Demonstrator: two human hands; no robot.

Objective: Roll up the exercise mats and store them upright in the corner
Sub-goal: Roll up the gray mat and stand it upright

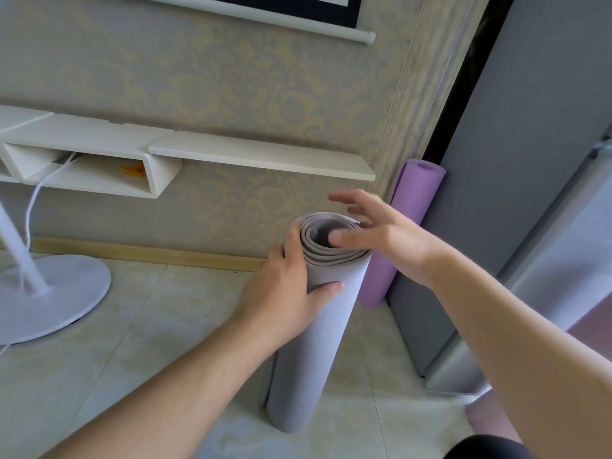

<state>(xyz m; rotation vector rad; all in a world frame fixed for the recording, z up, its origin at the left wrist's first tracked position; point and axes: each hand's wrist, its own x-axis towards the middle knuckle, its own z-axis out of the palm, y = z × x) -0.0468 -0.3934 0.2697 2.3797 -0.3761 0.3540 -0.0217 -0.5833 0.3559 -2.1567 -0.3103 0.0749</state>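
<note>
A rolled grey mat stands upright on the tiled floor, a little out from the wall. My left hand wraps around its upper part, thumb on the front. Over its spiral top end hovers my right hand, fingers spread, the thumb lying across the roll's top. A rolled purple mat stands upright in the corner behind, leaning between the patterned wall and a grey appliance.
The tall grey appliance fills the right side. White wall shelves jut out above the mats. A white fan base with a cord sits on the floor at left. A wooden skirting runs along the wall.
</note>
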